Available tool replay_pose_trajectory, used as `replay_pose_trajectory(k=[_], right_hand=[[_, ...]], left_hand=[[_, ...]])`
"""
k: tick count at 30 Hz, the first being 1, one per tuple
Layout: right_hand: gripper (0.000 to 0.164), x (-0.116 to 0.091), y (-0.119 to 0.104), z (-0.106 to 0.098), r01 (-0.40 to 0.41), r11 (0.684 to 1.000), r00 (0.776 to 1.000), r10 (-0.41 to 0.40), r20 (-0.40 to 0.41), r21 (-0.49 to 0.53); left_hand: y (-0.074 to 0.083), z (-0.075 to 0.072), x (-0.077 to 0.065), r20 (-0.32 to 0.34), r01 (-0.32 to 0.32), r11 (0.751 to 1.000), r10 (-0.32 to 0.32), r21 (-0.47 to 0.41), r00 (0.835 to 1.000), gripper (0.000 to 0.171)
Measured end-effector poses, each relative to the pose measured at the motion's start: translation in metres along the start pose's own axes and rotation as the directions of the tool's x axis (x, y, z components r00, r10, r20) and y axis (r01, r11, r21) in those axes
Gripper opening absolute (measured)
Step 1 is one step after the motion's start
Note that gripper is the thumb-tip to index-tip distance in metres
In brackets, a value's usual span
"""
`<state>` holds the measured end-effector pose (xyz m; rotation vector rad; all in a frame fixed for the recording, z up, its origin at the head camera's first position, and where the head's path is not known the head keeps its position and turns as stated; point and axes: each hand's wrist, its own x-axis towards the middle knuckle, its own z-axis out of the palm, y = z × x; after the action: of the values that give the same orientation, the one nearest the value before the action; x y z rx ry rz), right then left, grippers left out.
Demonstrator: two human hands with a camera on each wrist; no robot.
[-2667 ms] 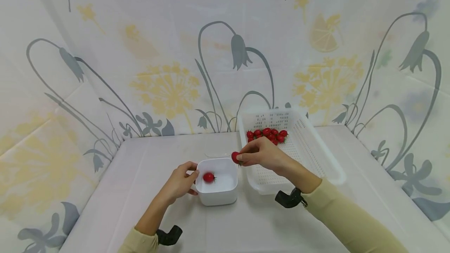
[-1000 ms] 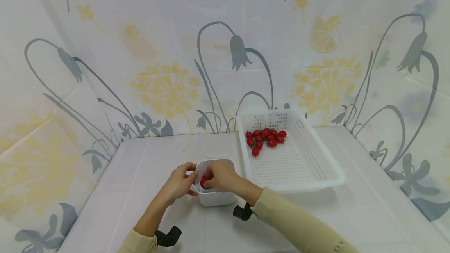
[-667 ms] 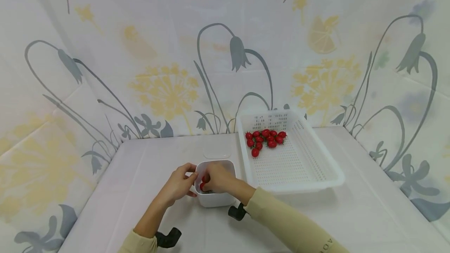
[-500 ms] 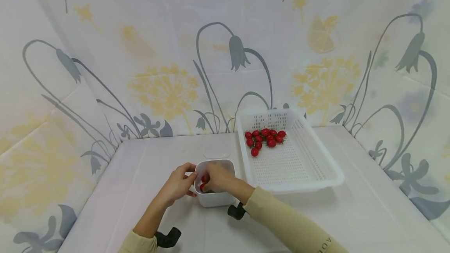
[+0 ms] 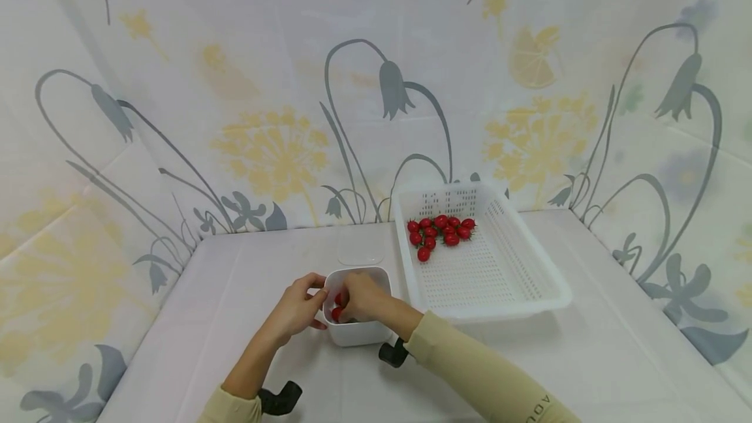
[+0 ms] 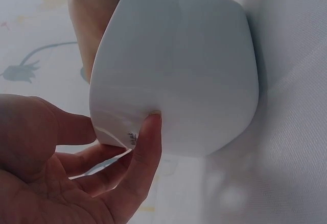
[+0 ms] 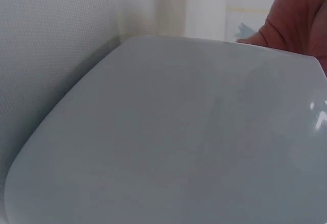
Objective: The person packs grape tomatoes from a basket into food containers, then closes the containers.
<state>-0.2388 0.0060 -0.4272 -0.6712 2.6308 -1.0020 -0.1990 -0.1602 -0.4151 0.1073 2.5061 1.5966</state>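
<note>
A small white square container (image 5: 363,334) stands on the table. My left hand (image 5: 296,309) holds its left side, thumb at the rim; in the left wrist view a finger presses against the container's wall (image 6: 179,66). My right hand (image 5: 365,296) reaches down inside, fingers curled at a red cherry tomato (image 5: 337,314) near the front left corner. A second cherry tomato (image 5: 338,299) lies just behind it. The right fingertips are partly hidden, and in the right wrist view the container's wall (image 7: 168,132) covers them.
To the right stands a large white perforated basket (image 5: 555,276) with several cherry tomatoes (image 5: 450,239) gathered at its back left. Behind the container lies a flat, see-through lid-like piece (image 5: 360,255). A flower-printed cloth (image 5: 282,168) rises behind the table.
My right hand has carried a cherry tomato from beside the basket into the container, moving left and down. Over the last half second it has barely moved. The left hand keeps its hold.
</note>
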Motion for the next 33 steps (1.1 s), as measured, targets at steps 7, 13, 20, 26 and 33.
replay_pose_trajectory(k=[7,13,20,26,33], right_hand=[[0.015,-0.001,0.0,0.001,-0.018,1.0,1.0,0.018,0.01,0.02],[0.018,-0.005,-0.004,-0.006,-0.021,1.0,1.0,0.021,0.007,-0.004],[0.016,-0.01,-0.016,-0.026,0.006,0.991,1.0,-0.003,0.021,-0.134],[0.022,-0.022,-0.022,-0.049,0.0,0.989,0.999,0.007,0.049,-0.145],[0.025,-0.034,-0.019,-0.072,0.019,0.987,0.998,-0.01,0.059,-0.163]], left_hand=[[-0.002,0.001,0.001,0.003,-0.002,1.0,0.002,-0.006,1.0,0.025],[-0.002,0.001,0.001,0.009,0.009,1.0,-0.009,-0.004,1.0,0.026],[-0.001,0.001,0.002,0.006,0.019,1.0,-0.019,0.003,1.0,0.026],[0.0,0.001,0.002,0.011,0.024,1.0,-0.024,0.009,1.0,0.027],[0.002,0.0,0.003,0.011,0.033,0.999,-0.033,0.03,0.999,0.029]])
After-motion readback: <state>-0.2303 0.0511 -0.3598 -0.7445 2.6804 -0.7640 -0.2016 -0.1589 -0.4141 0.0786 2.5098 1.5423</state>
